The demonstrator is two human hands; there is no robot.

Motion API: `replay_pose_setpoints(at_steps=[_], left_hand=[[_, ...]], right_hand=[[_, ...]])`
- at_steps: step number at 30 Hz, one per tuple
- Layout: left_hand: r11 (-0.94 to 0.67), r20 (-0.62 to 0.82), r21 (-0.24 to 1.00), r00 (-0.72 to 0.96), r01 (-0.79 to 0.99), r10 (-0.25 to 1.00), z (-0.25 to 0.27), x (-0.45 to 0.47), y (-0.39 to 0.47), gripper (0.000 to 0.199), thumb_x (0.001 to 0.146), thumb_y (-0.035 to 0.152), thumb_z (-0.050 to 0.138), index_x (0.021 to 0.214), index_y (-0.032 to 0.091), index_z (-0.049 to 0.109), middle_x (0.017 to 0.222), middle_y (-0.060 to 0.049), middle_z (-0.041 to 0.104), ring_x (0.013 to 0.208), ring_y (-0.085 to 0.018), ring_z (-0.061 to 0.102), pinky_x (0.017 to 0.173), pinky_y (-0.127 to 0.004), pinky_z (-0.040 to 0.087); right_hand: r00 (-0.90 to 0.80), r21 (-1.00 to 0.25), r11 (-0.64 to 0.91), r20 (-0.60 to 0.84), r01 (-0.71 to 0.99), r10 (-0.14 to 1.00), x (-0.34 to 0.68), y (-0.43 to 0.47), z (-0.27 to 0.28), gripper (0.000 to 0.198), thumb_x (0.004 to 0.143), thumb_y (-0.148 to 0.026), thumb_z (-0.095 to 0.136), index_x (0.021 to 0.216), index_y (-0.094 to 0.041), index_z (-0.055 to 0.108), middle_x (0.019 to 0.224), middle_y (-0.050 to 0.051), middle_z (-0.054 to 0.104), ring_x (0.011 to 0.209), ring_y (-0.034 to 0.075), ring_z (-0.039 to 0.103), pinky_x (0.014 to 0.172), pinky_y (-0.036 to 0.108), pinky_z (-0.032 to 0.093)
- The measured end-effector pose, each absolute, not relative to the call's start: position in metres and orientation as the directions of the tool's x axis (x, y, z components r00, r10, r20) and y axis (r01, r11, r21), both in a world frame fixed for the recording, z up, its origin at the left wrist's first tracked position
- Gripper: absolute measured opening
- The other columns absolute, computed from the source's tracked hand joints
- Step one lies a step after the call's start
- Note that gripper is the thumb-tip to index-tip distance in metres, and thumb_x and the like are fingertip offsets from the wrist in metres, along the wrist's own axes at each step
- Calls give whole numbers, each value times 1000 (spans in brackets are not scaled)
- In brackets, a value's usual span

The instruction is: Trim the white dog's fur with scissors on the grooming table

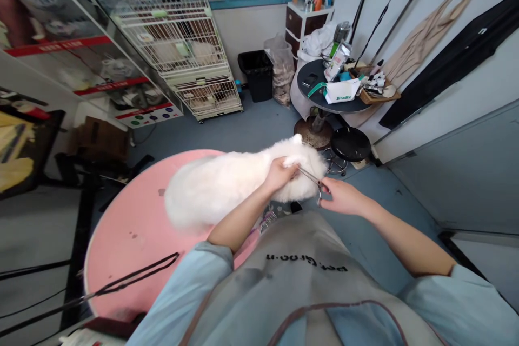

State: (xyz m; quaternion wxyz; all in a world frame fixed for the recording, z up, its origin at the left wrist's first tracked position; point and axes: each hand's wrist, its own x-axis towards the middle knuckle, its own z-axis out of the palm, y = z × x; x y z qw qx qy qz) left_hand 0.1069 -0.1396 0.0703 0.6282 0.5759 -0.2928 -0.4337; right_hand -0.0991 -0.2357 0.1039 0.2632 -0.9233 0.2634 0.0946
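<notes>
We're at the pink round table [133, 227]. White fluffy dog [227, 181] lies on it, head end toward the far-right edge of the table, rump toward the middle.

Left hand [279, 174]: fingers closed on a tuft of fur at the dog's head end, pinching it up. Right hand [343, 197]: just right of the dog's head, off the table edge, fingers closed around the handles of a pair of scissors [311, 177]. Blades run from the right hand up-left to the fur pinched by the left hand, tip touching or just at it. We can't tell if the blades are open or shut.

Progress, our judgement: trimming at the head end is in hand. Coat looks even and rounded over the body, so the body may be finished; we can't confirm. No clipped fur piles visible on the table, only a few dark specks. A black strap [133, 275] lies across the near-left part of the table, not on the dog.

A comb-like tool [267, 220] sits just below the dog's head, at the table edge near our apron [308, 281].

Readable text:
- Apron: print reads upside down, looks like "pet groom"; not fully sure.
- White box [343, 92] on the dark side table [320, 97] beyond the dog: green word, looks like "Broadline".
- Posters on the wall left of the dog: red bands with writing, too small to read.

Wire cage [182, 48] stands beyond the dog to the left, a black stool [351, 145] just beyond its head.
</notes>
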Motion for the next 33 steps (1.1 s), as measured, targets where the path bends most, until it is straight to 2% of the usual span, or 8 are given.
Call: replay_pose_setpoints(at_steps=[4, 8, 11, 14, 18, 23, 28, 33], left_hand=[[-51, -172, 965, 472, 258, -864, 73, 101, -138, 41, 62, 48, 79, 60, 15, 55, 49, 0, 54, 43, -8, 45, 44, -22, 35], [-60, -172, 973, 526, 224, -833, 71, 97, -137, 35, 62, 45, 75, 61, 15, 57, 49, 1, 54, 44, -9, 45, 45, -22, 35], [-59, -152, 979, 515, 194, -844, 72, 95, -135, 33, 63, 44, 73, 60, 15, 58, 51, 1, 54, 46, -9, 45, 47, -22, 35], [-48, -161, 971, 493, 235, -855, 73, 94, -132, 36, 63, 47, 74, 63, 14, 60, 54, -1, 57, 49, -10, 47, 50, -23, 37], [-38, -141, 979, 527, 202, -838, 71, 97, -131, 35, 61, 46, 75, 63, 13, 61, 56, -1, 57, 51, -9, 46, 52, -23, 36], [-22, -119, 981, 509, 192, -853, 71, 102, -131, 39, 63, 51, 72, 62, 13, 61, 55, -1, 56, 51, -9, 45, 53, -24, 36], [-11, -94, 986, 504, 165, -859, 77, 101, -129, 36, 63, 49, 70, 60, 15, 59, 52, 1, 52, 48, -9, 42, 51, -23, 33], [-48, -112, 990, 513, 136, -851, 82, 98, -128, 36, 62, 49, 70, 58, 14, 59, 53, 0, 55, 49, -9, 44, 52, -23, 34]], right_hand=[[843, -392, -762, -394, -516, -367, -107, -245, 120, 6, 85, -20, 55, 89, -22, 52, 83, 4, 67, 71, 17, 60, 65, 27, 36], [837, -354, -790, -429, -501, -339, -107, -245, 129, 25, 81, -36, 67, 96, -23, 53, 99, 7, 69, 83, 21, 64, 66, 27, 38], [834, -317, -809, -434, -495, -340, -102, -246, 127, 17, 83, -27, 62, 98, -22, 54, 98, 7, 69, 83, 21, 64, 66, 28, 37], [834, -324, -800, -421, -506, -357, -101, -249, 123, 12, 86, -17, 54, 97, -21, 54, 89, 6, 68, 76, 18, 62, 67, 27, 37], [864, -364, -808, -387, -464, -322, -102, -249, 122, 25, 81, -31, 68, 99, -21, 54, 100, 7, 68, 84, 21, 63, 67, 27, 39], [859, -334, -816, -383, -471, -339, -99, -251, 121, 12, 85, -16, 56, 96, -21, 54, 87, 4, 67, 75, 18, 60, 67, 27, 37], [882, -370, -817, -344, -443, -322, -98, -245, 124, 23, 81, -24, 66, 100, -20, 54, 97, 6, 68, 80, 19, 61, 69, 27, 39], [860, -341, -804, -351, -487, -372, -101, -240, 136, 21, 85, -12, 56, 105, -19, 58, 93, 5, 69, 79, 17, 61, 71, 27, 39]])
